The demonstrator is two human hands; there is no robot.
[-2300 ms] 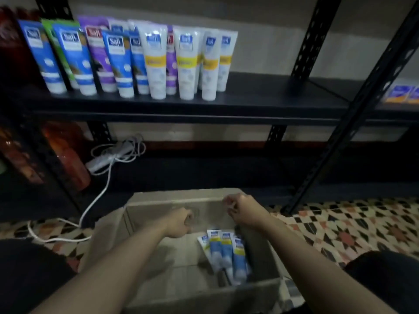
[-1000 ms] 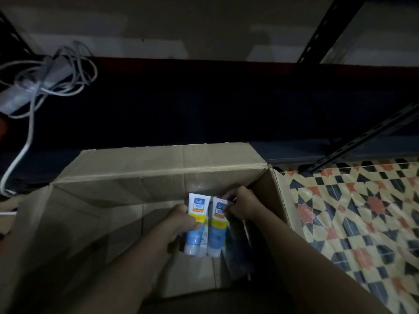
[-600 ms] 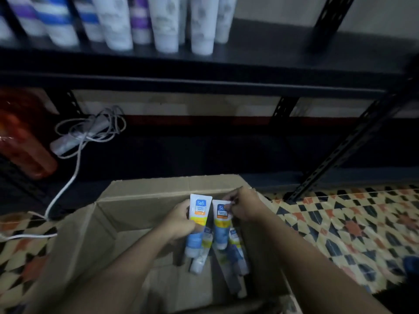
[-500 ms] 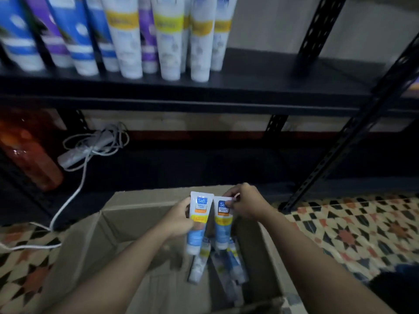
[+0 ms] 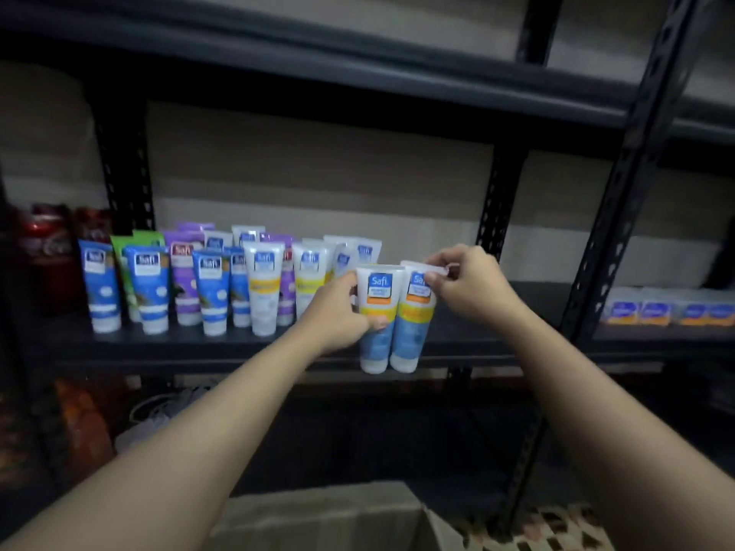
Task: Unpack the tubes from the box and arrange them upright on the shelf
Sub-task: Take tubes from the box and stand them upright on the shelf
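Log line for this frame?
left grip: holds left tube | right grip: pinches right tube top | both: upright, caps down, before shelf edge, not yet set down

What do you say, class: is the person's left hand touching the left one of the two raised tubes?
Touching. The head view shows the left hand gripping the left raised tube, with its thumb pressed across the tube's front.

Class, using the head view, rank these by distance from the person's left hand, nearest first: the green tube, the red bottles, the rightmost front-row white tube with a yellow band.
1. White tube with a yellow band, on the shelf just left of the left hand.
2. Green tube, near the row's left end.
3. Red bottles, far left, beyond the tubes.
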